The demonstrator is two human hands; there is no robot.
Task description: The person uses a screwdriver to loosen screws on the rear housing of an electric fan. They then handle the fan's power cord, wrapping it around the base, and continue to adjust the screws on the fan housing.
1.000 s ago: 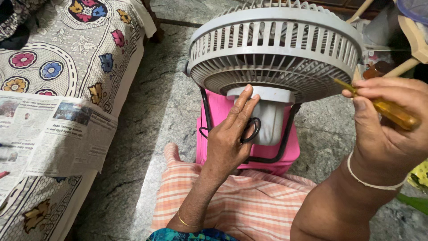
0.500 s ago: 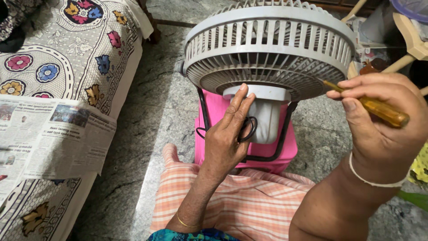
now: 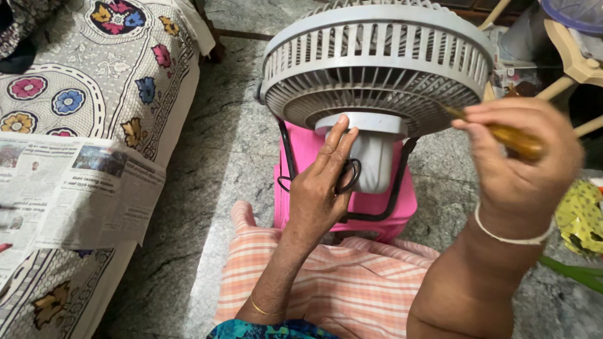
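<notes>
A grey table fan stands on a pink plastic stool on the stone floor, its round grille tipped toward the camera and its black wire stand reaching down onto the stool. To the left a bed with a flowered bedspread runs along the floor's edge, a folded newspaper lying on it. At the right stand the legs of a beige plastic chair, and a yellow-green patterned bag lies lower down. The person's lap, in a checked orange cloth, lies just below the stool.

The strip of floor between bed and stool lies open; to the right the chair and bag crowd close.

The left hand rests with fingers stretched against the fan's motor housing, touching the black cord loop; it grips nothing. The right hand is closed around a screwdriver with an amber handle. Its long axis runs from lower right to upper left, the shaft tip pointing at the right rim of the grille; whether it touches cannot be told.
</notes>
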